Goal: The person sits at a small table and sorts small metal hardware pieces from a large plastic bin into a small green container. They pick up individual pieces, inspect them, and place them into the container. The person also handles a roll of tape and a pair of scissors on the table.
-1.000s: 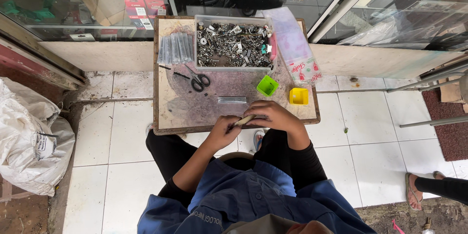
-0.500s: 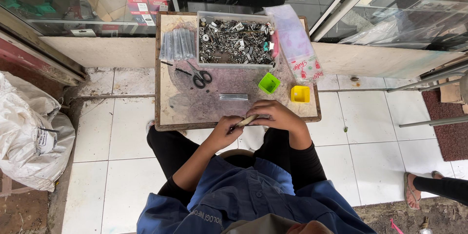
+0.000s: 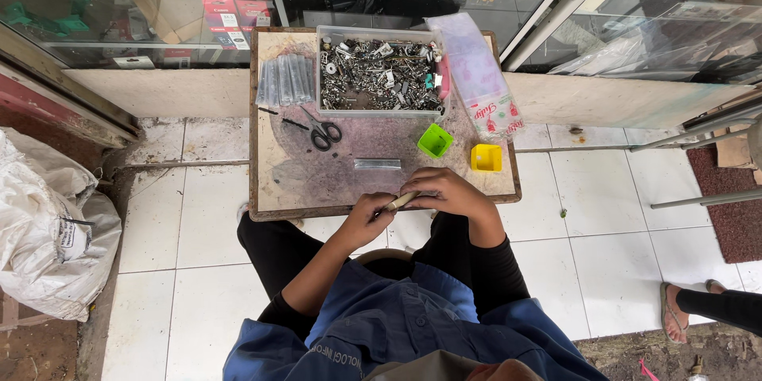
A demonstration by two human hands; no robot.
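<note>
My left hand (image 3: 367, 217) and my right hand (image 3: 446, 192) meet at the near edge of a small wooden table (image 3: 274, 182). Both are closed around a thin pale stick-like piece (image 3: 400, 202) held between them. Just beyond the hands a small flat metal strip (image 3: 378, 163) lies on the tabletop. A green cup (image 3: 435, 140) and a yellow cup (image 3: 486, 157) stand to the right of it. At the back sits a clear tray (image 3: 379, 73) full of small metal parts.
Black-handled scissors (image 3: 320, 132) and a bundle of clear tubes (image 3: 284, 79) lie at the table's left. A plastic bag (image 3: 479, 77) leans at the right. Glass cabinets with bottles stand behind. White sacks (image 3: 48, 230) lie left; another person's sandalled foot (image 3: 679, 309) is right.
None of the objects has moved. My hands stay together at the table's near edge, only slightly shifted on the thin piece.
</note>
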